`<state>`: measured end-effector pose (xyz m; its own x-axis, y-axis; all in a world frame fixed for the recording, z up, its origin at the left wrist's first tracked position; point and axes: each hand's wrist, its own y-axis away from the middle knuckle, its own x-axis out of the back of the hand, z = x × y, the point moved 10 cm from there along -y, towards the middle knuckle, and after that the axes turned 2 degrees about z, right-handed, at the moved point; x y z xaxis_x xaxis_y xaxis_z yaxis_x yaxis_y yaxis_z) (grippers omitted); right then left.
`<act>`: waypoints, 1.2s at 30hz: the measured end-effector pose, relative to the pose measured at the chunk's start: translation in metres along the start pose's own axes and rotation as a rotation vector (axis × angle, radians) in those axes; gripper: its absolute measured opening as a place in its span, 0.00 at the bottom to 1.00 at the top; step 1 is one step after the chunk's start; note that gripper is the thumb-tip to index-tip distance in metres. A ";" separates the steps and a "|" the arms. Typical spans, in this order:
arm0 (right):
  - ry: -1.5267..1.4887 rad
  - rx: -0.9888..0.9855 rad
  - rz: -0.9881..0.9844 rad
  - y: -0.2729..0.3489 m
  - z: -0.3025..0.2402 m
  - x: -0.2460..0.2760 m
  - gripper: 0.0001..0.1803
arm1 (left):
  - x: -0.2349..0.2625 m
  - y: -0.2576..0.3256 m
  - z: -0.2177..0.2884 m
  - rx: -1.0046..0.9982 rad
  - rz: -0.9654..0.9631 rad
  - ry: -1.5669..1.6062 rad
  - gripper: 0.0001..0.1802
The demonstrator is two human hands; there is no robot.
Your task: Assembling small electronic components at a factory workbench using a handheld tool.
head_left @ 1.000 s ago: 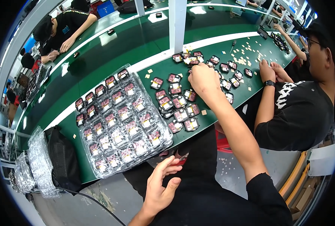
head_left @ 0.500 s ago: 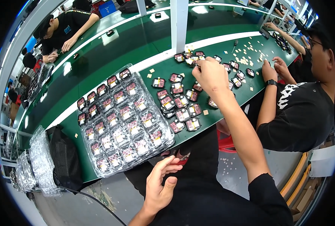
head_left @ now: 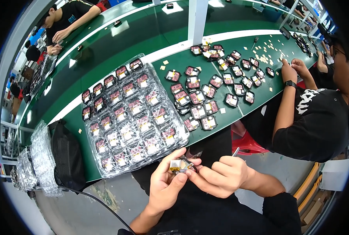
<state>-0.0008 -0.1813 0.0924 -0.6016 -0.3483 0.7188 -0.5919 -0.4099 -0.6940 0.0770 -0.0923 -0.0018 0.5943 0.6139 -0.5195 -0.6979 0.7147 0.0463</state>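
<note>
We grip a small module (head_left: 178, 166) in our left hand (head_left: 164, 188); our right hand (head_left: 224, 178), curled around a slim metal tool (head_left: 236, 151), touches the module's edge. Beyond both, a clear tray (head_left: 154, 77) and loose modules (head_left: 198, 112) sit on the green desk (head_left: 229, 114).

Worktable (head_left: 229, 119): green top, ahead of the left hand (head_left: 160, 190) and right hand (head_left: 225, 176).
White strip (head_left: 170, 52): along the table's far edge, well beyond both hands.
Green surface (head_left: 151, 39): broad, past the strip, with bright light reflections (head_left: 119, 28).
Post (head_left: 197, 19): pale, upright, far ahead of the right hand.
Stool (head_left: 249, 145): red, just beyond the right hand.
Floor (head_left: 76, 211): grey, left of the left hand.
Rails (head_left: 307, 179): orange, well right of the right hand.
</note>
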 end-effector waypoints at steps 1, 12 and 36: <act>-0.006 -0.011 -0.005 0.002 -0.001 -0.003 0.17 | 0.001 0.001 -0.002 0.044 0.021 -0.032 0.34; -0.535 -0.736 -0.317 0.022 0.047 -0.028 0.36 | 0.017 0.005 -0.008 0.089 0.202 -0.104 0.15; -0.320 -0.413 -0.416 -0.001 0.050 -0.014 0.13 | 0.010 0.013 0.016 -0.107 0.100 -0.740 0.10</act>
<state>0.0349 -0.2180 0.0845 -0.1276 -0.4898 0.8624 -0.9355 -0.2294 -0.2687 0.0804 -0.0720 0.0076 0.6130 0.7660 0.1935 -0.7752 0.6304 -0.0399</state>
